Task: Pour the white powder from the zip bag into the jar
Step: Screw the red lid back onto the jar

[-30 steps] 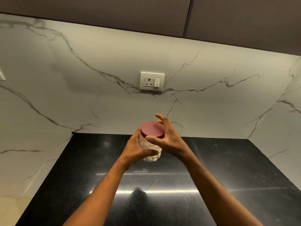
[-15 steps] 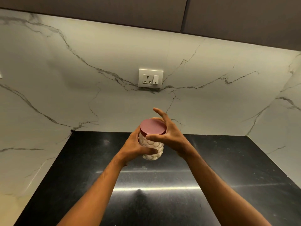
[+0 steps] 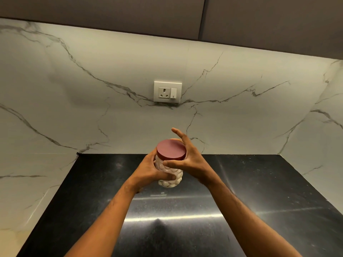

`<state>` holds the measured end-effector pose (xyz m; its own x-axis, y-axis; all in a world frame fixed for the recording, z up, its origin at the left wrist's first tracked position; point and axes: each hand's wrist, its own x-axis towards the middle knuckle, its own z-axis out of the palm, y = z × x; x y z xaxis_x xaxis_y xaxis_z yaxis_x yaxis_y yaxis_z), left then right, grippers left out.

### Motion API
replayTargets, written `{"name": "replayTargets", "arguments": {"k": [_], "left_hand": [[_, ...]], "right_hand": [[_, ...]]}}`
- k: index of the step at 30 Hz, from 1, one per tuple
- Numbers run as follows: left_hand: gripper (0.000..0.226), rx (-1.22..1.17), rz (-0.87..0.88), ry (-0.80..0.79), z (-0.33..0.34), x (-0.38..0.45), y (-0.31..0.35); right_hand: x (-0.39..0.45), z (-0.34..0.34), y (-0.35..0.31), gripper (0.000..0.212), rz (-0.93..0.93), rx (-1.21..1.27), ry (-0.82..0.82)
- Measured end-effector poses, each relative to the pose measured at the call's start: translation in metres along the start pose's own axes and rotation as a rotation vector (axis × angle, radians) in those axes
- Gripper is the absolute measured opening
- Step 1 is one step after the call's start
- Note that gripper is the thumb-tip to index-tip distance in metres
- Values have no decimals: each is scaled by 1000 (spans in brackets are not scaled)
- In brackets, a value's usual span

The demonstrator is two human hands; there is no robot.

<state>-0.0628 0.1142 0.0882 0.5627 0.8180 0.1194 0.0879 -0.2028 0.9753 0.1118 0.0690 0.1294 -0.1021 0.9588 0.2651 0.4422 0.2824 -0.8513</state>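
Note:
A clear, bubble-textured jar (image 3: 171,178) that looks white inside is held above the black counter (image 3: 250,201). My left hand (image 3: 148,172) grips its body from the left. A dark red lid (image 3: 171,149) sits on the jar. My right hand (image 3: 187,158) holds the lid's rim, thumb in front and fingers curled behind, with the index finger sticking up. No zip bag is in view.
The marble backsplash rises behind the counter and carries a white wall socket (image 3: 167,91). Marble walls close in on the left and right. Dark cabinets (image 3: 167,15) hang overhead.
Both hands and the jar have stayed nearly in place. My right hand has turned a little around the lid.

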Motion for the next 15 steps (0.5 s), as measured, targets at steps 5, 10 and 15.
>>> {"name": "replayTargets", "arguments": {"k": [5,10,15], "left_hand": [[93,10,-2,23,1,2,-5],[94,10,4,40,2,3,-7],[94,1,-12,27,3,1,-13]], "right_hand": [[-1,9,7,103,-8,-19,89],[-2,13,10,103,-5,-19,124],[-3,18,16,108,10,-17,136]]}}
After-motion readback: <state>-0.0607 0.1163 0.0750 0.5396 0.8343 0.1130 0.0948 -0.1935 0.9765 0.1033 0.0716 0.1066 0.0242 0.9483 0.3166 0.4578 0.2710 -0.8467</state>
